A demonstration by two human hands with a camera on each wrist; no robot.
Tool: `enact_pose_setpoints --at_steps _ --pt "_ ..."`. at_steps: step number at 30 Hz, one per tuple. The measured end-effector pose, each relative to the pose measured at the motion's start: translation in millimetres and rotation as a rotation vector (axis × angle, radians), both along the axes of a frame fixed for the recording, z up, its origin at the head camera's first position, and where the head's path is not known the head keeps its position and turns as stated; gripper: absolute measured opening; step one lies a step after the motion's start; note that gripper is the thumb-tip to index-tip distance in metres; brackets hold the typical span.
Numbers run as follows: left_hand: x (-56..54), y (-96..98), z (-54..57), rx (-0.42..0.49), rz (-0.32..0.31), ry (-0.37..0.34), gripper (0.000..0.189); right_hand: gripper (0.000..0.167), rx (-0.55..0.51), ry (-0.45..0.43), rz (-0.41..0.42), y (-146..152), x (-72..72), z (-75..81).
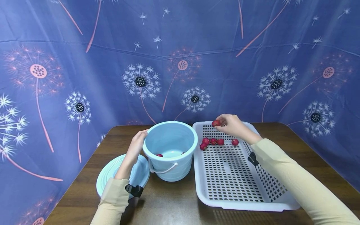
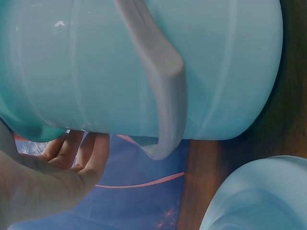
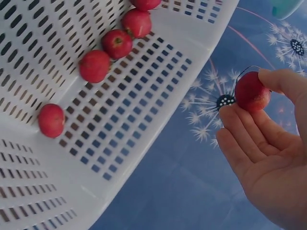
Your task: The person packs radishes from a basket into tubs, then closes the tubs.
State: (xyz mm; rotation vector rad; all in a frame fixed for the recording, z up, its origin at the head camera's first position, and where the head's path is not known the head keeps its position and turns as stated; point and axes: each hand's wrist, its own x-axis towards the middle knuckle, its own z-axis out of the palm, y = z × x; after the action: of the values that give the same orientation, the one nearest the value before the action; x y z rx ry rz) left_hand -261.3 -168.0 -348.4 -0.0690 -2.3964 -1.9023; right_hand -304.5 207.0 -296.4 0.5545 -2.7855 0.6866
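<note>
My right hand (image 1: pixel 232 125) pinches a small red crab apple (image 1: pixel 216 123) between thumb and fingers, above the far end of the white basket (image 1: pixel 225 206). In the right wrist view, the pinched crab apple (image 3: pixel 252 91) is beyond the basket's rim. Several more crab apples (image 3: pixel 94 66) lie in the basket near its far wall. At the left side of the light-blue bucket (image 1: pixel 175 168), my left hand (image 1: pixel 137 145) grips the rim, its fingers against the outer wall in the left wrist view. Inside the bucket, a red crab apple (image 1: pixel 159 155) shows near the front wall; the rest is partly hidden.
A light-blue round lid (image 1: pixel 105 175) lies left of the bucket, partly under my left forearm. The bucket's pale handle (image 1: pixel 166 171) hangs down in front. All stands on a brown wooden table (image 1: pixel 168 203), with a blue dandelion-print cloth (image 1: pixel 168 40) behind it.
</note>
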Motion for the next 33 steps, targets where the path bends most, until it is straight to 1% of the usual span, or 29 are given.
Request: enact_pose_setpoints --at_steps 5,12,21,28,33 --pt "-0.6 -0.4 -0.4 0.001 0.000 0.003 0.043 0.037 0.011 0.014 0.013 -9 0.8 5.2" --pt "-0.8 -0.3 0.0 0.002 -0.004 0.000 0.043 0.036 -0.021 0.037 0.063 -23 4.9 12.2" --pt "-0.7 -1.2 -0.5 0.003 0.021 -0.001 0.044 0.036 -0.026 0.111 0.130 -44 5.0 17.5" --pt "0.0 -2.1 -0.6 0.006 0.015 -0.011 0.043 0.037 -0.065 0.092 0.166 -64 9.3 20.5" --pt "-0.7 -0.3 -1.0 0.007 0.014 -0.011 0.043 0.038 -0.100 0.098 0.204 -77 11.3 20.1"
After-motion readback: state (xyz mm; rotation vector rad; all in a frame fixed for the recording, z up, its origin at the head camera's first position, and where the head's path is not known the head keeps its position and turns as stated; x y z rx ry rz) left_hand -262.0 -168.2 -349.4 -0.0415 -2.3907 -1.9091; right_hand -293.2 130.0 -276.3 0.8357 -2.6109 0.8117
